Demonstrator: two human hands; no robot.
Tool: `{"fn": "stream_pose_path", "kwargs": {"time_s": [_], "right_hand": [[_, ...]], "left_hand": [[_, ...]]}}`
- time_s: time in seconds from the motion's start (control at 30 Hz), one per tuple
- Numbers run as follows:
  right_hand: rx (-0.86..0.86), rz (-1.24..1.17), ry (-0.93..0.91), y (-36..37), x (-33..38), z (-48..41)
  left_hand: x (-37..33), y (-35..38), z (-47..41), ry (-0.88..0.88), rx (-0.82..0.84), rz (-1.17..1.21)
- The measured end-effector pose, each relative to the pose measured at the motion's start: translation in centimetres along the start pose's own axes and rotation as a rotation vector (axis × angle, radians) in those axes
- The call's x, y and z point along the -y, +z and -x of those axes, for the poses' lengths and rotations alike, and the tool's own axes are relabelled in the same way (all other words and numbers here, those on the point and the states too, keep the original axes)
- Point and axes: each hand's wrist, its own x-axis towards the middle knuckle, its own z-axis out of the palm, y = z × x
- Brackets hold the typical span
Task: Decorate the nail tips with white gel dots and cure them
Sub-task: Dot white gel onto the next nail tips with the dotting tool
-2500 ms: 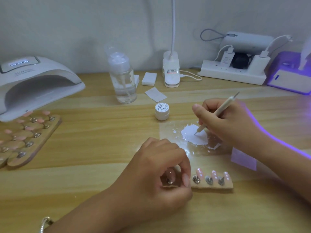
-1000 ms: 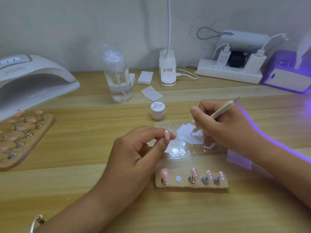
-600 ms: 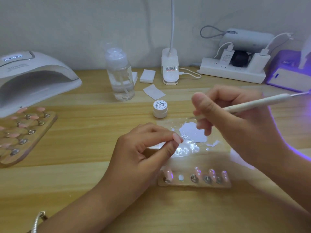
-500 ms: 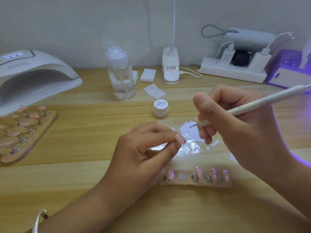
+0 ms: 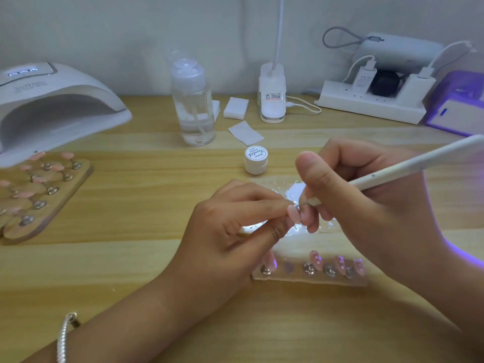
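Head view is showing the left hand (image 5: 230, 231) pinching a pink nail tip (image 5: 292, 213) between thumb and forefinger, just at 12 o'clock of the holder strip (image 5: 309, 278) lying on the bench (image 5: 131, 258). The right hand (image 5: 372, 200) is gripping the dotting tool (image 5: 408, 169) like a pen, fingers (image 5: 314, 176) curled tight round the shaft, and its fine metal point is meeting the tip's upper edge.

Trouble is probably waiting in three places. The loose tip is being steadied by a pinch alone, so any twist would likely be turning a dot into a streak. The left thumb is sitting close to the painted face and could be smearing wet gel. The right hand's lower fingers are hovering over the white gel puddle (image 5: 294, 191) on its clear film, and the wrist is hanging above the dotted tips (image 5: 315, 259) on the strip; a drop of either could be dragging gel about.

At 12 o'clock the gel jar (image 5: 256, 159) is standing lidded, its contents hidden. At 11 o'clock the pump bottle (image 5: 193, 100) is holding clear liquid, partly full. The strip is carrying four tips and showing one bare peg.
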Motion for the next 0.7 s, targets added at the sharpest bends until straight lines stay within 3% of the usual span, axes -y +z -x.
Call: {"fn": "stream_pose_path", "kwargs": {"time_s": [0.7], "right_hand": [[0.009, 0.050, -0.001, 0.02, -0.12, 0.13]], "left_hand": [[0.28, 0.06, 0.07, 0.004, 0.023, 0.038]]}}
